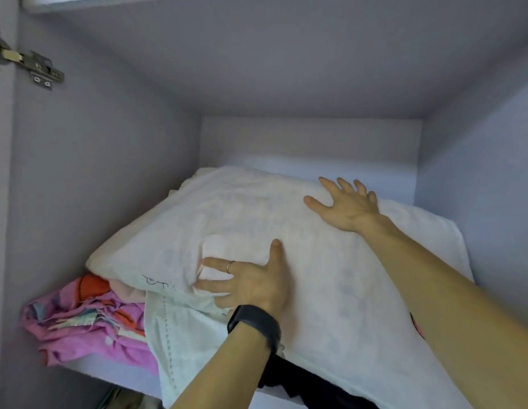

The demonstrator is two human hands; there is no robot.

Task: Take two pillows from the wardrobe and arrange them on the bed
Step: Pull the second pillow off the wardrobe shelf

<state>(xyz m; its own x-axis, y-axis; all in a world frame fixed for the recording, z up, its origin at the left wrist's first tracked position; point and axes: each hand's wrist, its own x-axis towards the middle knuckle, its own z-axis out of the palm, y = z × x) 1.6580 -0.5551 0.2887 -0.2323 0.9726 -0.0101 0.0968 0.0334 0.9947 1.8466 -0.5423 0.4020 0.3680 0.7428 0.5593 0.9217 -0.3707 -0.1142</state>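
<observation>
Inside the wardrobe (109, 172), pale lilac walls fill the view, and a shelf (88, 367) crosses it from 8 o'clock to 4 o'clock. On the shelf, at centre, lies a big white pillow (227, 208), sitting on top of other cloth and sloping down toward 5 o'clock. A second white bundle (434, 231) shows from behind it at 3 o'clock; whether that is a pillow or folded cloth cannot be told. A white sheet (180, 335) hangs from under the pillow over the shelf edge at 7 o'clock. Just beside the sheet, toward 8 o'clock, lies crumpled pink cloth (88, 323). Dark cloth (301, 382) shows under the pillow at 6 o'clock.

The right hand (348, 205) lies flat on the pillow's top at 2 o'clock, with its fingers spread. The left hand (248, 278) presses the pillow's near face, fingers straight and pointing to 9 o'clock, with the cover bunched at their tips. A black band (257, 323) circles the left wrist. A metal hinge (29, 64) sits at 10 o'clock. A ring (229, 266) is on one left finger.
</observation>
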